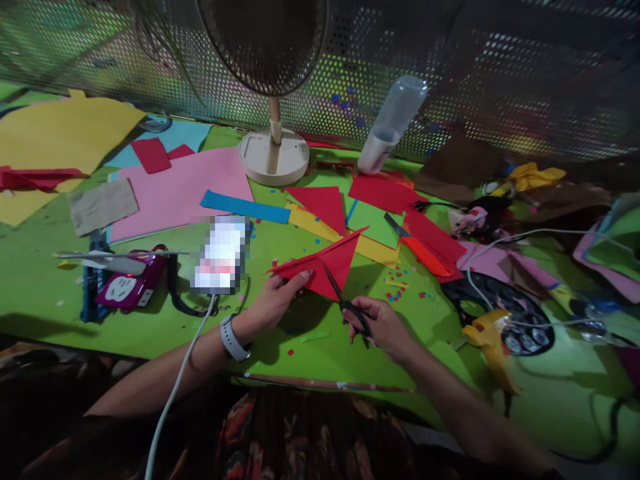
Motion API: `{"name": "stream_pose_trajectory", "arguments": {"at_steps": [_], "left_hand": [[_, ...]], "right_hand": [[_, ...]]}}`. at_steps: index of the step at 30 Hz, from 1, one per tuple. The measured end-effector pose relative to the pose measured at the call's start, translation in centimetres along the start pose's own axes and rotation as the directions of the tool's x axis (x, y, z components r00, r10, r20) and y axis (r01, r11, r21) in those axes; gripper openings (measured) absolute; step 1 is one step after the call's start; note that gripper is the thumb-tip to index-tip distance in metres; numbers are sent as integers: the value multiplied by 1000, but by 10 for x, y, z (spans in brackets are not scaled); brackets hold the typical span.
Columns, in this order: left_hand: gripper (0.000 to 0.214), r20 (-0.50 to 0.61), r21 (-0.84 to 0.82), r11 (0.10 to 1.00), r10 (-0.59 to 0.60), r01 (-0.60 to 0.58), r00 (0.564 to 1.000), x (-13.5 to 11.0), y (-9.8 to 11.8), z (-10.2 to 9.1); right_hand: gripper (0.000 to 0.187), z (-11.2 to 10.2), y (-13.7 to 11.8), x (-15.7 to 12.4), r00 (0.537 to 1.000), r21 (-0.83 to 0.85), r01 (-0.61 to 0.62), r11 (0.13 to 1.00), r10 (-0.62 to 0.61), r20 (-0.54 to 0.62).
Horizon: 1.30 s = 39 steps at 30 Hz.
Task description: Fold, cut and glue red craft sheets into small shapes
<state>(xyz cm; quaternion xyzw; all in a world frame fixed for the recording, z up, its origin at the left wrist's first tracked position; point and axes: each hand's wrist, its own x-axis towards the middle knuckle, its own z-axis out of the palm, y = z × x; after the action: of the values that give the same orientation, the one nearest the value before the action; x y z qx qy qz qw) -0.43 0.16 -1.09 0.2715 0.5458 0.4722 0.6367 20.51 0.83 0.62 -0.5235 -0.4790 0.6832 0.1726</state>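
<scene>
My left hand (285, 291), with a white watch on its wrist, pinches a folded red triangle of paper (334, 267) along its left side. In my right hand (377, 323) is a pair of scissors (350, 310) with black handles, and the fingers are wrapped round them. The dark blades point up and left, lying against the red paper near its middle; whether they are cutting in I cannot tell. Just behind lie another red triangle (323, 203), a green paper piece (377, 223) and yellow strips. An orange box cutter (427, 257) rests on red paper to the right.
A fan (274, 157) and a tilted plastic bottle (385, 130) stand at the back. Left are a lit phone (223, 257) with a cable, a purple device (131, 283) and pink paper (185, 187). A yellow glue gun (493, 340) and a black palette (530, 317) lie right.
</scene>
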Motion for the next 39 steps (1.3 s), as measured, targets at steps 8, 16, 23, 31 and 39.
{"name": "stream_pose_trajectory", "arguments": {"at_steps": [8,16,23,31,39], "left_hand": [[26,14,-13,1000,-1,1,1000,0,-1,-1],[22,23,-13,1000,10,-9,1000,0,-1,-1],[25,-34,42,999,14,-13,999,1,-3,-2],[24,-27,9,1000,22,-22,999,0,4,3],[24,-15,-191,978,86,-87,996,13,11,-7]], "right_hand": [[48,-1,0,0,1000,-18,-10,1000,10,1],[47,0,0,0,1000,-11,-3,1000,3,14],[44,0,-1,0,1000,14,-6,1000,6,6],[45,-1,4,3,1000,8,7,1000,-7,-1],[42,-41,-10,-5,992,-242,3,970,27,121]]}}
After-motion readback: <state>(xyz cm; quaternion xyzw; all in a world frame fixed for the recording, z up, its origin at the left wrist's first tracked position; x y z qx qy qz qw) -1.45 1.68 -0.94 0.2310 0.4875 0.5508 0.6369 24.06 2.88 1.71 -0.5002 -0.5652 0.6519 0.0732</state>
